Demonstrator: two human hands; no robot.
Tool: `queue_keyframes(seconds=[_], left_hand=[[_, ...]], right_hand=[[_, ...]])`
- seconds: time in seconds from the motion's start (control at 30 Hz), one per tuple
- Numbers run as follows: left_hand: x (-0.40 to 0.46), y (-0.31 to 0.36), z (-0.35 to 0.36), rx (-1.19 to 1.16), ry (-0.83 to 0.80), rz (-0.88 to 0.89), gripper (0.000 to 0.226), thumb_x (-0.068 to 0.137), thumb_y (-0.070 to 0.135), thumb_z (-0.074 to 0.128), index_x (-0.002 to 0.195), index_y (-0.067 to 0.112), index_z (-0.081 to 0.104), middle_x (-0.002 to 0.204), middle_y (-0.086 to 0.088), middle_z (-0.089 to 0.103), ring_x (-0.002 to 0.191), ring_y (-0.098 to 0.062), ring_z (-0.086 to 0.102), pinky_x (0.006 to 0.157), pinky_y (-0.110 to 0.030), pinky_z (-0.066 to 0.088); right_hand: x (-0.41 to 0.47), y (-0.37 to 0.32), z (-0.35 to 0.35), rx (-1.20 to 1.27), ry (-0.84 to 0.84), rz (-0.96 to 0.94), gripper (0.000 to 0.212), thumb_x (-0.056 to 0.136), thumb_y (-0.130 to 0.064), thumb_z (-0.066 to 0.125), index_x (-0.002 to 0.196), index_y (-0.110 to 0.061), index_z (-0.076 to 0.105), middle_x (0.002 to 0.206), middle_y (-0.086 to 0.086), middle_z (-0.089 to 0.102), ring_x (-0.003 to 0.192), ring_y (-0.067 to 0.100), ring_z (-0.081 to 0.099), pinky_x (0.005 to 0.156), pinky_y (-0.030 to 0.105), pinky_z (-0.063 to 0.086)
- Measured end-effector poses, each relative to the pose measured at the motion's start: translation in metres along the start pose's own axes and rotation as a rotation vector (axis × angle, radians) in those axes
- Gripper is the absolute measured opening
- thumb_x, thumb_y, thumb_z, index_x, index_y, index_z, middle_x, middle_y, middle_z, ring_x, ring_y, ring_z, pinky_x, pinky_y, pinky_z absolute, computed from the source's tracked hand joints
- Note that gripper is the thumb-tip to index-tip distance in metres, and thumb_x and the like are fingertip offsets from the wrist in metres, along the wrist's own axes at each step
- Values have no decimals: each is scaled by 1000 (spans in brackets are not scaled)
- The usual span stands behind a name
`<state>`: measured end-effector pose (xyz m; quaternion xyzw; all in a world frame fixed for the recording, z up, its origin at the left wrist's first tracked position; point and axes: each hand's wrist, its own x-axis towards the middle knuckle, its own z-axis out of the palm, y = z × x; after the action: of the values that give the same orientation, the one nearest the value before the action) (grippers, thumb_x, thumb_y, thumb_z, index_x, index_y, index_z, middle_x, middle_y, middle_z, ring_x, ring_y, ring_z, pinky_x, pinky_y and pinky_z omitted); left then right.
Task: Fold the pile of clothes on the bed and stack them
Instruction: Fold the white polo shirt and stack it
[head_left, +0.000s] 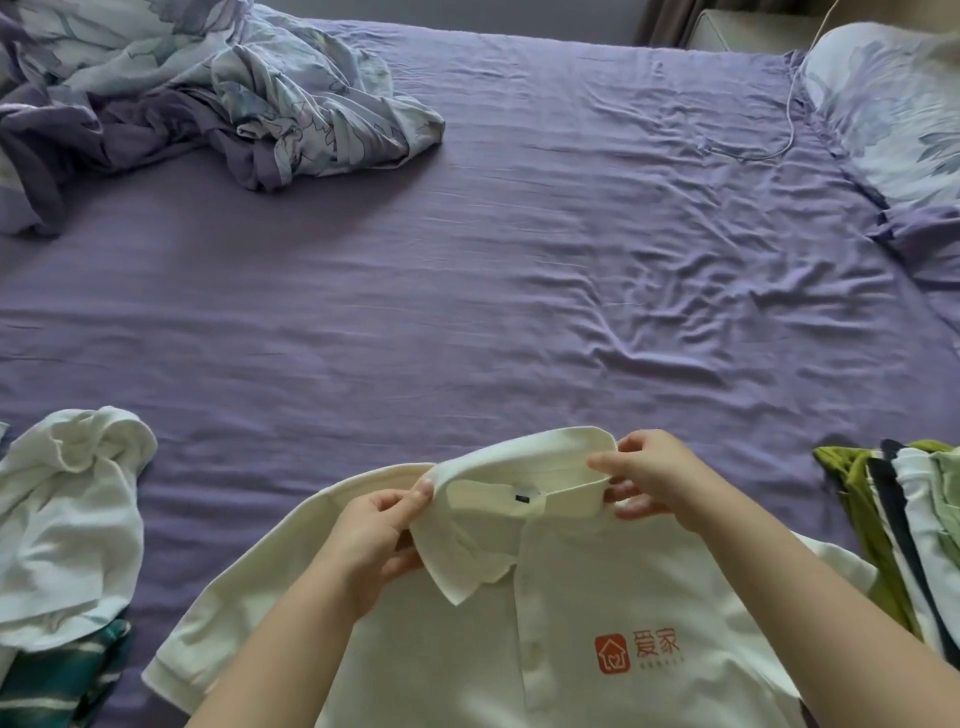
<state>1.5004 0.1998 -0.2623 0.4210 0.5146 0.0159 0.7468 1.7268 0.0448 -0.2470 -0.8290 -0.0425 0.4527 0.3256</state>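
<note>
A cream polo shirt (571, 613) with an orange house logo lies face up on the purple bed sheet (415, 291) at the near edge. My left hand (374, 540) pinches the left side of its collar. On the right side of the collar, my right hand (649, 473) pinches the cloth between thumb and fingers. A crumpled white garment (67, 519) lies at the near left, over a teal striped one (62, 680). A stack of folded clothes (914, 530) in green, navy and pale tones sits at the near right.
A rumpled floral duvet (208, 93) fills the far left corner. A floral pillow (893, 114) lies at the far right, with a white cable (789, 119) trailing onto the sheet beside it.
</note>
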Motion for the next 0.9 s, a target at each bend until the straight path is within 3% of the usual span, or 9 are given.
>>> queue_keyframes(seconds=[0.1,0.27,0.43,0.53,0.6,0.67,0.73,0.8,0.9], left_hand=[[-2,-2,5,-261,-29,16,17,87,19,62,94,4,68,84,-11,73,72,-19,70,63,-33,59],[8,0,8,-658,25,-84,15,96,11,51,100,7,65,90,-9,70,89,-17,64,86,-36,55],[13,6,7,-827,88,-103,14,97,12,53,91,3,63,71,-10,71,63,-16,70,58,-35,59],[14,2,17,-798,89,-45,19,100,10,45,94,4,62,75,-10,71,67,-18,69,56,-32,59],[13,-5,27,-662,73,14,20,100,4,41,110,6,58,89,-10,68,78,-20,65,64,-36,59],[11,-15,32,-402,122,105,40,96,-3,45,132,14,47,106,-11,64,89,-23,63,78,-42,55],[14,-26,32,-73,215,195,69,91,-7,53,146,28,31,119,-11,62,102,-25,62,92,-44,50],[17,-28,34,43,232,223,82,86,-10,55,149,31,23,112,-13,65,94,-24,64,86,-39,52],[24,-23,38,-122,191,174,85,85,-15,53,150,28,21,99,-9,65,77,-19,64,68,-33,52]], right_hand=[[-7,8,-4,302,7,-11,11,90,-2,60,99,2,65,85,17,69,69,25,67,59,35,60],[-10,18,-15,598,-156,112,19,96,-10,51,99,-4,68,84,12,68,75,25,64,72,38,53],[-5,27,-16,680,-251,233,32,98,-25,49,85,-5,69,75,11,68,68,24,65,67,38,53],[0,27,-6,738,-234,213,23,99,-19,46,100,-6,65,77,9,68,67,22,66,64,37,56],[4,26,0,897,-182,132,22,98,-8,46,117,-9,57,87,9,66,74,20,64,62,33,58],[5,29,5,910,-113,45,34,95,-4,51,125,-19,48,98,8,65,81,20,64,67,35,57],[3,34,10,692,-81,-2,54,89,-2,60,133,-27,42,105,4,64,88,21,66,76,41,56],[3,38,15,551,-53,-18,68,86,5,61,142,-25,36,105,2,62,91,20,65,79,42,56],[6,43,22,744,8,-56,72,89,12,51,149,-18,26,98,5,62,82,17,65,63,28,57]])
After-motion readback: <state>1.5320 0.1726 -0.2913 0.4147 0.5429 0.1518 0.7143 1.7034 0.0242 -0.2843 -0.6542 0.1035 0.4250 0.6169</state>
